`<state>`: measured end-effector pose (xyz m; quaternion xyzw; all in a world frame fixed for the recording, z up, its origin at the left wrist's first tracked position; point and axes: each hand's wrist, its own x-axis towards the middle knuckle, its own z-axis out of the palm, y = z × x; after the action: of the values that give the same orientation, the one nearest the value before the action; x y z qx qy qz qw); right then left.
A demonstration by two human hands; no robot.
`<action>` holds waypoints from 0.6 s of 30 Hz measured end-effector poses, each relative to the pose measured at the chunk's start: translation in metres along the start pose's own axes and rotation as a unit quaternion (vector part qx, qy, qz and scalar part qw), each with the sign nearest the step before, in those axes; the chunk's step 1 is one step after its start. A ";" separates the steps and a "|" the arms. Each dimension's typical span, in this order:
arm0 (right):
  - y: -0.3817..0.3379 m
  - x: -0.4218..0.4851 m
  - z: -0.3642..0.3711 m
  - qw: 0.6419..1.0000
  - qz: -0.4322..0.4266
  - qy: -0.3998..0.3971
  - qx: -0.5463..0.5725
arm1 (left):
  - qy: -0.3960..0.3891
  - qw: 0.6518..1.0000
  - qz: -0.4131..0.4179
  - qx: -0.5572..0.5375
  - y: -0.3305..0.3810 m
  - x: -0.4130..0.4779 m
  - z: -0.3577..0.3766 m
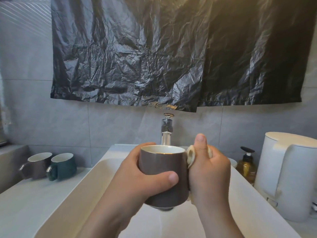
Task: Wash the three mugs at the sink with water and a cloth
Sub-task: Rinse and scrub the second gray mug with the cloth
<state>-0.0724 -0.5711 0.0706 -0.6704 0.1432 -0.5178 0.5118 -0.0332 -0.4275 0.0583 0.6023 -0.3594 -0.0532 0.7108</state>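
Bare all round here: left hand (147,176) and right hand (209,170) uncovered, thumbnails trimmed short, arms (109,219) bare down to six o'clock.

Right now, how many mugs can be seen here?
3. One brown mug is held over the sink by the left hand; a second brown mug and a green mug sit side by side on the counter at left. None seems hidden.

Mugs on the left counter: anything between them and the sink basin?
Nothing visible: the grey mug and green mug sit left of the basin with only bare counter between. The left hand holds the brown mug, the right hand the cloth.
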 end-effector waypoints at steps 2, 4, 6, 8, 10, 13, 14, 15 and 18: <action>0.000 0.000 -0.001 0.999 -0.011 -0.031 0.016 | 0.033 0.999 0.013 0.017 -0.002 0.002 0.002; 0.000 -0.001 0.000 0.988 -0.008 -0.104 0.110 | 0.062 0.998 0.017 -0.023 -0.008 0.003 -0.002; 0.003 -0.004 0.002 0.973 0.009 -0.180 0.146 | 0.069 0.996 0.016 -0.062 -0.012 0.005 -0.007; 0.007 -0.006 0.005 0.979 -0.018 -0.174 0.101 | 0.070 0.994 0.006 -0.079 -0.012 0.006 -0.011; 0.005 -0.008 0.007 0.989 -0.031 -0.111 0.092 | 0.060 0.993 -0.009 -0.099 -0.012 0.005 -0.012; 0.004 -0.009 0.011 0.992 0.018 -0.042 0.120 | 0.074 0.991 -0.016 -0.112 -0.014 0.006 -0.008; 0.005 -0.009 0.013 0.987 0.045 -0.040 0.152 | 0.083 0.988 -0.010 -0.128 -0.015 0.007 -0.006; 0.004 -0.011 0.016 0.976 0.075 -0.053 0.197 | 0.098 0.982 -0.007 -0.162 -0.016 0.008 -0.003; -0.001 -0.022 0.028 0.930 0.145 -0.139 0.307 | 0.163 0.948 -0.001 -0.273 -0.019 0.011 0.003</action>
<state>-0.0587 -0.5395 0.0609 -0.5180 0.0007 -0.3583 0.7767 -0.0205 -0.4406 0.0464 0.3864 -0.2097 -0.0514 0.8967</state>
